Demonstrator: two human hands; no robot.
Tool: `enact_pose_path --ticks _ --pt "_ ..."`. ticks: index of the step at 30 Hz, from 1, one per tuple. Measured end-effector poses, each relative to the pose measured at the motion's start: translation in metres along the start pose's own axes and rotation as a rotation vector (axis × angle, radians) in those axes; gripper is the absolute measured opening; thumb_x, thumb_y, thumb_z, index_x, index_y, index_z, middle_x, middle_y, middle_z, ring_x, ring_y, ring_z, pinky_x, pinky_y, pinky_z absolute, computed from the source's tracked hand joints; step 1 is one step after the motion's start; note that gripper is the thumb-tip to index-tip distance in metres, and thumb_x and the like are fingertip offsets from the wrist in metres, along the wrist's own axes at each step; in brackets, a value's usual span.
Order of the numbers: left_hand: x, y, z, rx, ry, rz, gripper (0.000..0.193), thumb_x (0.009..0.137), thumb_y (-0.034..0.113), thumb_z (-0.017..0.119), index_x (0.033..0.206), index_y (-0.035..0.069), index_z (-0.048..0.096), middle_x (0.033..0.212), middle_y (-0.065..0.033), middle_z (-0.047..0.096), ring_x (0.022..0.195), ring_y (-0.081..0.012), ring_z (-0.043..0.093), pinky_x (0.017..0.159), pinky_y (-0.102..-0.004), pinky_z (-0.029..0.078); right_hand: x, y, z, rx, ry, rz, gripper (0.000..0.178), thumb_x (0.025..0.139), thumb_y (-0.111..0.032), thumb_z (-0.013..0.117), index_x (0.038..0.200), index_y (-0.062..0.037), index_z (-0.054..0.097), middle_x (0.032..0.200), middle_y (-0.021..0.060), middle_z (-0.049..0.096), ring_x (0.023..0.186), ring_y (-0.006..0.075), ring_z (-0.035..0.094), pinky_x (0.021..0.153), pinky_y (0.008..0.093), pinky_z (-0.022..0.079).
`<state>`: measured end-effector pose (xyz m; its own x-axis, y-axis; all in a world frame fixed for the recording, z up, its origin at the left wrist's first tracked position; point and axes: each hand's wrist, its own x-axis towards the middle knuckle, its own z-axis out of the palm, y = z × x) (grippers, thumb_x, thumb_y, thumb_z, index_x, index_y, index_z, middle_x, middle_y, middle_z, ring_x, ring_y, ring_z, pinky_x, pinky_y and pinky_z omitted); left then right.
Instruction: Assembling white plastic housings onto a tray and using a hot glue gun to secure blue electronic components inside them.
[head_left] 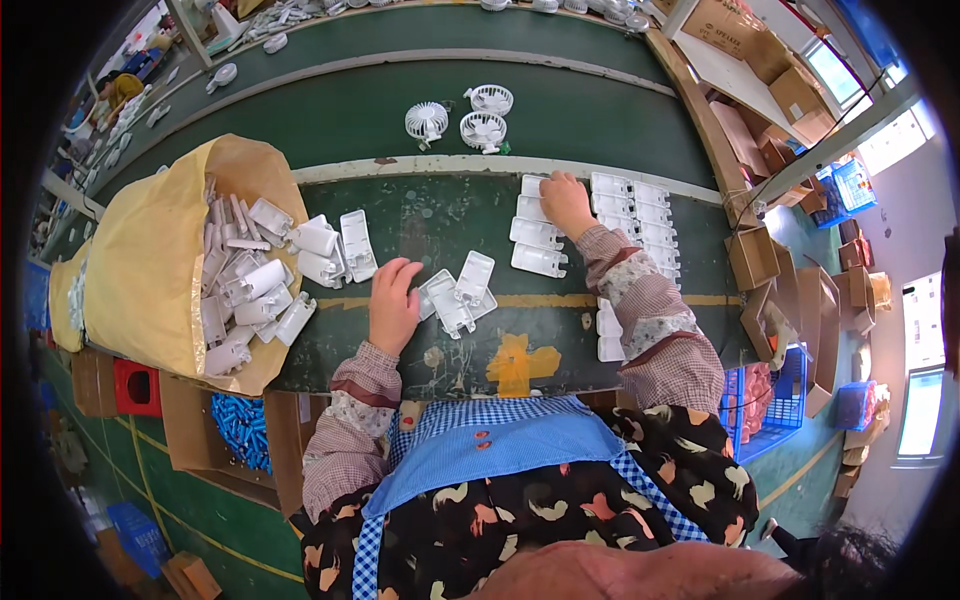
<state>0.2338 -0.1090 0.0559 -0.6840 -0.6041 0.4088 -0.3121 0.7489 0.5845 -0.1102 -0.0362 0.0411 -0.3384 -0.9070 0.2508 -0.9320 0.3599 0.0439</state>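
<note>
My left hand rests over the green table, fingers slightly bent and apart, with nothing seen in it. Just right of its fingertips lies a small pile of white plastic casings. Farther right, my right hand has its fingers curled down onto a white plastic casing at the far end of a short column. Its fingertips are partly hidden. Neat rows of casings lie beside that hand, partly behind my right sleeve. More loose casings spill out at the mouth of a yellow sack on the left.
Three white fan heads sit on the green conveyor belt beyond the table's pale rail. Below left, a cardboard box holds blue cylindrical pieces. A blue crate and cardboard boxes stand at the right.
</note>
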Motion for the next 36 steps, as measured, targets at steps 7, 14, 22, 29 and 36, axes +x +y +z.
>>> enact_pose_path --ticks 7,14,22,29,36 --pt "-0.011 0.008 0.01 -0.019 -0.198 0.096 0.045 0.068 -0.003 0.058 0.112 0.006 0.054 0.117 -0.0144 0.049 0.108 -0.0333 0.046 0.092 -0.0386 0.04 -0.046 -0.063 -0.048 0.421 -0.013 -0.162 0.017 0.073 -0.016 0.059 0.089 -0.0088 0.061 0.084 0.0128 0.058 0.085 0.0304 0.057 0.071 0.0402 0.049" --pt "-0.013 0.001 0.017 -0.093 -0.222 0.042 0.034 0.07 -0.001 0.059 0.103 0.004 0.057 0.108 -0.0137 0.05 0.101 -0.0316 0.049 0.086 -0.0361 0.043 -0.08 -0.121 -0.053 0.641 -0.325 -0.132 0.025 0.081 -0.024 0.056 0.099 -0.0078 0.061 0.079 0.0177 0.063 0.076 0.0349 0.062 0.067 0.0428 0.05" --pt "-0.024 0.004 0.012 -0.189 -0.182 -0.211 0.014 0.071 0.0 0.06 0.086 0.0 0.058 0.093 -0.0126 0.052 0.089 -0.0303 0.054 0.079 -0.036 0.045 -0.083 -0.117 -0.058 0.839 -0.111 -0.057 0.016 0.08 -0.017 0.057 0.082 -0.0013 0.061 0.079 0.0163 0.062 0.073 0.0344 0.06 0.065 0.0409 0.048" --pt "-0.02 0.011 0.004 0.061 -0.008 -0.063 0.02 0.07 0.001 0.061 0.089 0.003 0.058 0.101 -0.0117 0.053 0.096 -0.0312 0.051 0.083 -0.0377 0.044 -0.122 -0.092 -0.079 0.737 -0.028 -0.013 0.014 0.08 -0.016 0.058 0.078 -0.0023 0.061 0.075 0.015 0.059 0.071 0.0331 0.059 0.063 0.0405 0.047" --pt "-0.007 0.019 0.02 -0.023 -0.255 0.305 0.039 0.07 0.005 0.064 0.108 0.009 0.056 0.113 -0.0082 0.052 0.113 -0.0293 0.044 0.097 -0.0423 0.035 -0.178 -0.096 -0.076 0.569 -0.243 0.081 0.015 0.078 -0.019 0.061 0.082 -0.0054 0.061 0.078 0.0133 0.059 0.076 0.0327 0.059 0.068 0.0415 0.048"
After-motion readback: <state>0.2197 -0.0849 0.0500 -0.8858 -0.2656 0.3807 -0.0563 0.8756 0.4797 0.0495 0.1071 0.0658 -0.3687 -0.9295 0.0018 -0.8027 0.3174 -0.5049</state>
